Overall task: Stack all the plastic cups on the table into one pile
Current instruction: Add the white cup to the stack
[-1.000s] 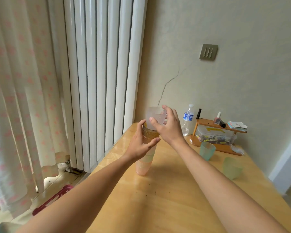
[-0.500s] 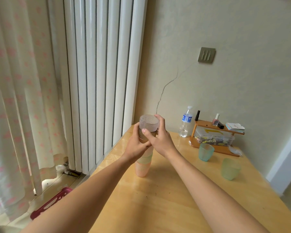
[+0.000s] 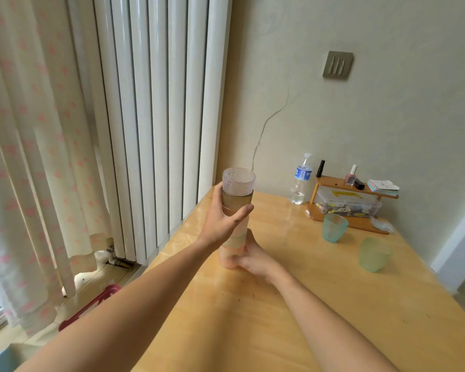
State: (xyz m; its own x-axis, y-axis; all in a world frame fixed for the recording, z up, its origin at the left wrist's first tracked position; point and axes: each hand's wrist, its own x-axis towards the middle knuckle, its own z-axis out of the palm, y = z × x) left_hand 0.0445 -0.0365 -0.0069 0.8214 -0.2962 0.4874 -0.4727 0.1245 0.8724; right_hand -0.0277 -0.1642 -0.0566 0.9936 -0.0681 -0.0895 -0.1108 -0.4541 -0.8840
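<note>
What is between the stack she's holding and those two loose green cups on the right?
Nothing visible. Bare table lies between the stack, held by the left hand and right hand, and the teal cup and green cup.

This is a lived-in room of a home. A pale curtain with pink dots (image 3: 24,146) hangs by the window next to a tall white column radiator (image 3: 156,116), and the cream wall (image 3: 387,124) carries a thin crack and a grey switch plate (image 3: 337,65). On the glossy yellow wooden tabletop (image 3: 293,304) against that wall stand a small orange wooden shelf (image 3: 344,208) with a pink nail polish bottle (image 3: 351,175) and a clear plastic water bottle with a blue label (image 3: 301,179).
</note>
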